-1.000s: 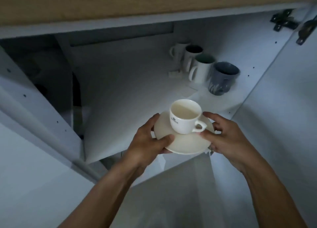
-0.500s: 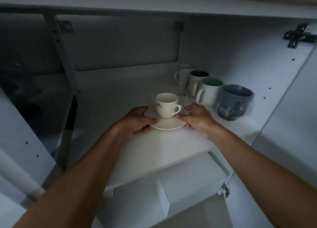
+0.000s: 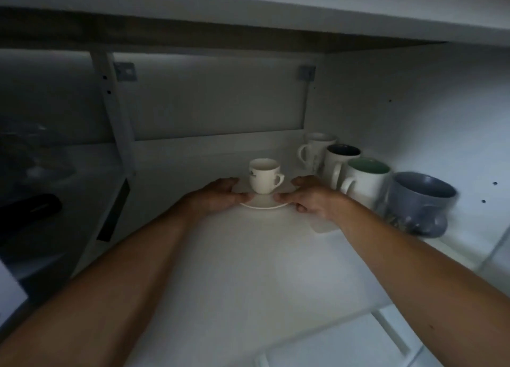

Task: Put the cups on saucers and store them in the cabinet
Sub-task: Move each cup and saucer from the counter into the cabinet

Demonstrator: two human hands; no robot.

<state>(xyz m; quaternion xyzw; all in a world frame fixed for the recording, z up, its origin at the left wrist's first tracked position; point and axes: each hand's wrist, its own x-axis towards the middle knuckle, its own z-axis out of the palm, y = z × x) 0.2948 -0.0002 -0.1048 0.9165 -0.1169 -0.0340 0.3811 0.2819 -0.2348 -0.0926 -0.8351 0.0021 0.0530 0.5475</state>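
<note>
A small white cup [image 3: 264, 177] with a dark logo stands upright on a white saucer [image 3: 263, 202], deep on the white cabinet shelf [image 3: 248, 256]. My left hand [image 3: 220, 195] holds the saucer's left rim, thumb on top. My right hand [image 3: 309, 197] pinches the right rim the same way. The saucer sits at shelf level; whether it touches the shelf I cannot tell. Both forearms reach in from the front.
Several mugs line the right wall: a white mug [image 3: 314, 153], a dark-lined mug [image 3: 340, 160], a green-lined mug [image 3: 365, 182] and a blue-grey mug [image 3: 419, 201]. A flat white piece [image 3: 324, 226] lies under my right wrist. The dark left compartment [image 3: 41, 173] lies behind an upright post.
Both hands have carried the cup and saucer from in front of the cabinet deeper onto the shelf, closer to the row of mugs. The grip on the saucer is unchanged.
</note>
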